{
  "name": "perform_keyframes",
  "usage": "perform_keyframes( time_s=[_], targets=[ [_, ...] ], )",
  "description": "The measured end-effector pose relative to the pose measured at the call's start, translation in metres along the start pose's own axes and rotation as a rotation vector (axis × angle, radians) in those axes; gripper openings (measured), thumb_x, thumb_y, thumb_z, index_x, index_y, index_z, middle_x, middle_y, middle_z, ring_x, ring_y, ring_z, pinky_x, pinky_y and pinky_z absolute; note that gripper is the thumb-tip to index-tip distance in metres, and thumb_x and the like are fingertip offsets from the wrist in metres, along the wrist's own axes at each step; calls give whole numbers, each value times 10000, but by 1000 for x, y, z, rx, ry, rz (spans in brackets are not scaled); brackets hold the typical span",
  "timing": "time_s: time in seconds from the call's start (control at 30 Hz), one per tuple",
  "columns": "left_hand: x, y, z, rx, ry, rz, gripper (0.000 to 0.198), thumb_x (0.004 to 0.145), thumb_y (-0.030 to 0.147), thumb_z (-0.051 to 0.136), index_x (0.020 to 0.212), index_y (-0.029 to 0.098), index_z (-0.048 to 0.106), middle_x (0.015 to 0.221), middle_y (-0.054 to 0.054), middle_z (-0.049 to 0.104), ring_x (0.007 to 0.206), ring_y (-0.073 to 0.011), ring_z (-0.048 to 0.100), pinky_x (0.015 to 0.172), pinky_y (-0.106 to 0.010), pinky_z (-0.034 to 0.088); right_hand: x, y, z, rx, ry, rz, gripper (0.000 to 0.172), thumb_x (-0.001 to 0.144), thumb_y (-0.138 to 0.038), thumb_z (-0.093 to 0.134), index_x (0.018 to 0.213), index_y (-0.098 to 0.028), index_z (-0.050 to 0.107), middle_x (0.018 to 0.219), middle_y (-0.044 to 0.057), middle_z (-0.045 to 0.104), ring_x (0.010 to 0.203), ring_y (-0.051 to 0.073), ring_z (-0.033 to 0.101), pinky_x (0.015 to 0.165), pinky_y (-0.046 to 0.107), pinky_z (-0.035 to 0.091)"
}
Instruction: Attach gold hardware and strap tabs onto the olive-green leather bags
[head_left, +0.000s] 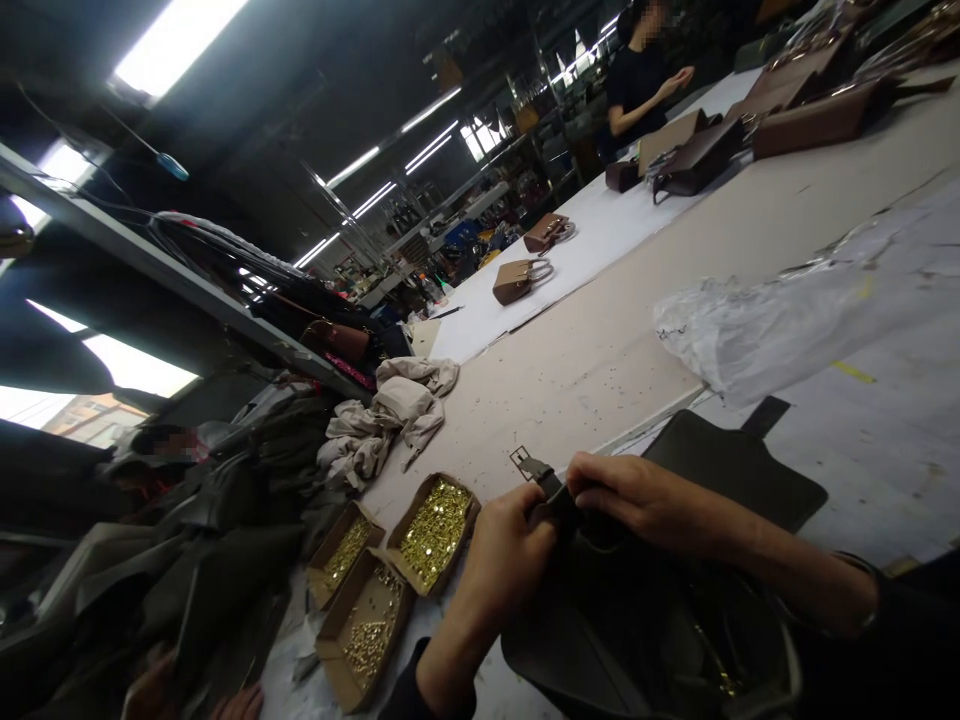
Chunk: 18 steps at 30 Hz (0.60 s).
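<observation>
A dark olive handbag [570,630] lies tilted in front of me, its flap [720,465] spread out to the right. My left hand [514,540] is closed around the bag's upper edge, close to a strap end with a metal buckle [520,462]. Fingers bent in a pinch, my right hand [619,490] grips the same edge just right of the left one. Gold-coloured metal shows inside the bag's opening. What lies between the fingertips of both hands is partly hidden.
Cardboard trays of small gold-coloured metal pieces [435,530] stand left of my hands. Beyond are a crumpled beige cloth [397,410], clear plastic wrapping [735,335] and small handbags [517,280]. A person [637,90] stands at the far side; another person's hands [236,705] show lower left.
</observation>
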<state>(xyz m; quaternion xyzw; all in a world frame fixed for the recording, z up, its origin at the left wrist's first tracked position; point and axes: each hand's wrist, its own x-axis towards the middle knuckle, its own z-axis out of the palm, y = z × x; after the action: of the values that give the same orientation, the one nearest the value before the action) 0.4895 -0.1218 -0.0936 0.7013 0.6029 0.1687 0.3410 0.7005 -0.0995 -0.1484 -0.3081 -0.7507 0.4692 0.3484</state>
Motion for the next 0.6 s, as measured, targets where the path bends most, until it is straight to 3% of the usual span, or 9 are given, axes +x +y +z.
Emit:
perform_keyframes(
  time_s=[0.17, 0.23, 0.33, 0.43, 0.6],
  targets=[
    [1, -9, 16, 329, 232, 15, 46, 805, 182, 699, 760, 180, 707, 699, -21, 702, 656, -177, 607, 625, -274, 324, 0, -5, 10, 29, 13, -12, 61, 979, -230, 493, 955, -211, 546, 871, 1, 604, 794, 171, 556, 749, 286, 412],
    [1, -15, 20, 359, 306, 59, 104, 810, 230, 750, 741, 176, 693, 690, -27, 695, 639, -178, 601, 622, -277, 330, 1, -5, 13, 31, 35, -19, 49, 975, -227, 500, 954, -212, 542, 866, -3, 607, 791, 169, 558, 752, 285, 414],
    [0, -24, 19, 283, 360, 188, 77, 789, 168, 766, 858, 178, 734, 803, -39, 738, 716, -190, 647, 676, -273, 403, 1, -3, 16, 41, 43, -4, 47, 974, -237, 508, 947, -214, 540, 841, -9, 605, 767, 165, 549, 729, 281, 409],
    [-2, -30, 10, 180, 297, 283, 120, 843, 183, 751, 963, 184, 752, 893, -49, 757, 796, -196, 681, 733, -269, 455, 2, -2, 15, 64, 49, -14, 66, 979, -249, 516, 943, -215, 559, 842, -11, 608, 770, 162, 552, 731, 277, 418],
    [-4, -27, -3, 95, 135, 326, 155, 954, 307, 689, 1033, 206, 775, 1004, -72, 759, 946, -224, 683, 844, -282, 473, 2, -1, 12, 93, 70, -38, 83, 972, -248, 541, 937, -213, 607, 845, -13, 626, 782, 160, 571, 747, 268, 445]
  ],
)
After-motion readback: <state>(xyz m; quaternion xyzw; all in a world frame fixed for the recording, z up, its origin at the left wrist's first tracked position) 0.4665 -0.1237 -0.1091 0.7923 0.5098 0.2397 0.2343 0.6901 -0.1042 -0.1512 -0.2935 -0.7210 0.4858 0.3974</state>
